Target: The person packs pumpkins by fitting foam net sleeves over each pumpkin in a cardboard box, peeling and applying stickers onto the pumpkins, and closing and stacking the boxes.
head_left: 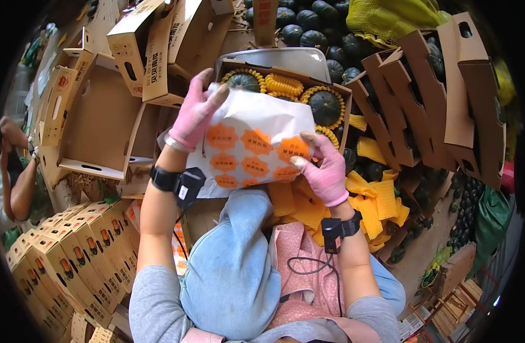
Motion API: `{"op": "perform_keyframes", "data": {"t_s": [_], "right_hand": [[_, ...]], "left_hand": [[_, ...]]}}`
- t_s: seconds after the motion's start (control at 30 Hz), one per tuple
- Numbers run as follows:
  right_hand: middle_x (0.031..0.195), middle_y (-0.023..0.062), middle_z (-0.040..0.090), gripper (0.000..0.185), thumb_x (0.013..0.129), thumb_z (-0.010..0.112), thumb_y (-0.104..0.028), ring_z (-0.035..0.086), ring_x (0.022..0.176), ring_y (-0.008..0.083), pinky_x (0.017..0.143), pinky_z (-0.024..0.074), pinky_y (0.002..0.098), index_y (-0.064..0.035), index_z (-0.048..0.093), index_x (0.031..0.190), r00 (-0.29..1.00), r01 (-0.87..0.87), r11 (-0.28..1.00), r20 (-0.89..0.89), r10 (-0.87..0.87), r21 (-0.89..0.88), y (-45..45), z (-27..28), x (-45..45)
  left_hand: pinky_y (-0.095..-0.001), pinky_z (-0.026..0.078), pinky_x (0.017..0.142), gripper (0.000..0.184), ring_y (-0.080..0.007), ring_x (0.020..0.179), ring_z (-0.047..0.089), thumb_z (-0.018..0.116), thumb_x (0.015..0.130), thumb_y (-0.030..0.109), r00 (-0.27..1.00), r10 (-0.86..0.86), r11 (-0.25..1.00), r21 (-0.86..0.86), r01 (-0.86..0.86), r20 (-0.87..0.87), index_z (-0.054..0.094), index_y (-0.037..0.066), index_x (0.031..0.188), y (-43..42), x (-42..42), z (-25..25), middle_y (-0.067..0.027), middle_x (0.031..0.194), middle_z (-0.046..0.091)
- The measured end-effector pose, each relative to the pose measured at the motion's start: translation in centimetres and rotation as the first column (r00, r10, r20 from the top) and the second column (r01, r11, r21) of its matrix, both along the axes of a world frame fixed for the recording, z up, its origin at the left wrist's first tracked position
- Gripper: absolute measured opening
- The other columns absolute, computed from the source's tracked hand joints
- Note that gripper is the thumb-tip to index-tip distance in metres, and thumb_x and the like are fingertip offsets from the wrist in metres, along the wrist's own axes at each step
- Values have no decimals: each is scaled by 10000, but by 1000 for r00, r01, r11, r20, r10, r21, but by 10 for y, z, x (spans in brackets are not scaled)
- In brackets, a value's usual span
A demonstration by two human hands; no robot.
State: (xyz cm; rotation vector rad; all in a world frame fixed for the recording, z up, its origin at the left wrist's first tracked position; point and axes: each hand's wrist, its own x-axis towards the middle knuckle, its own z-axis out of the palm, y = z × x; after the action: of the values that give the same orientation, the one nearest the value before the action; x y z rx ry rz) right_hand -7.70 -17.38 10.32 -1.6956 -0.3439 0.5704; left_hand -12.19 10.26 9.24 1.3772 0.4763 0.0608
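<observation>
A white sheet of orange stickers (255, 140) with scalloped edges is spread in front of me, tilted over a cardboard box. My left hand (195, 114), in a pink glove with greyish fingertips, grips its upper left edge between thumb and fingers. On the right side, my right hand (326, 170), gloved the same way, pinches the sheet near a sticker. Behind the sheet, the open box (345, 123) contains dark green pumpkins (325, 107) in yellow foam nets (283, 84). The sheet hides part of the box.
Empty cartons (99, 114) stand at left, with several printed boxes (74, 260) stacked below. Cardboard pieces (428, 86) lean at right. Loose foam nets (382, 200) lie beside my right arm. Pumpkins (314, 39) are heaped behind. Another person's arm (22, 188) shows at far left.
</observation>
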Motion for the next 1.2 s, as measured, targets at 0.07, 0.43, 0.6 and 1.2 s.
{"op": "perform_keyframes", "data": {"t_s": [0.07,0.43,0.6,1.2], "right_hand": [[1122,116,628,428,759,711,3,629,1046,193,899,495,282,27,562,1159,999,19,999,-32,-20,-36,1,7,1],[859,80,651,342,676,753,13,646,859,199,755,505,292,-3,622,992,983,-27,995,180,45,-100,-15,25,-3],[805,97,569,292,647,752,-9,542,696,269,638,452,335,-41,618,905,721,-239,959,634,281,-153,-15,46,17],[792,49,616,323,774,714,-39,555,673,88,636,474,233,-16,509,1023,966,242,908,173,-192,-342,-7,-6,120]], "left_hand": [[-348,463,930,1024,-211,1043,544,758,784,169,980,-174,984,-22,177,94,4,104,1474,10,-25,7,-160,1114,572],[-252,468,802,349,-137,888,577,703,693,-114,962,-272,812,528,248,-33,623,13,1009,-1,-58,29,-39,918,605],[-238,410,703,135,-114,771,506,700,783,78,938,-345,788,557,264,44,598,23,852,6,-59,25,-20,828,542],[-194,394,610,179,-32,681,417,592,933,182,990,22,975,222,10,-138,583,7,899,-27,-49,-17,37,731,522]]}}
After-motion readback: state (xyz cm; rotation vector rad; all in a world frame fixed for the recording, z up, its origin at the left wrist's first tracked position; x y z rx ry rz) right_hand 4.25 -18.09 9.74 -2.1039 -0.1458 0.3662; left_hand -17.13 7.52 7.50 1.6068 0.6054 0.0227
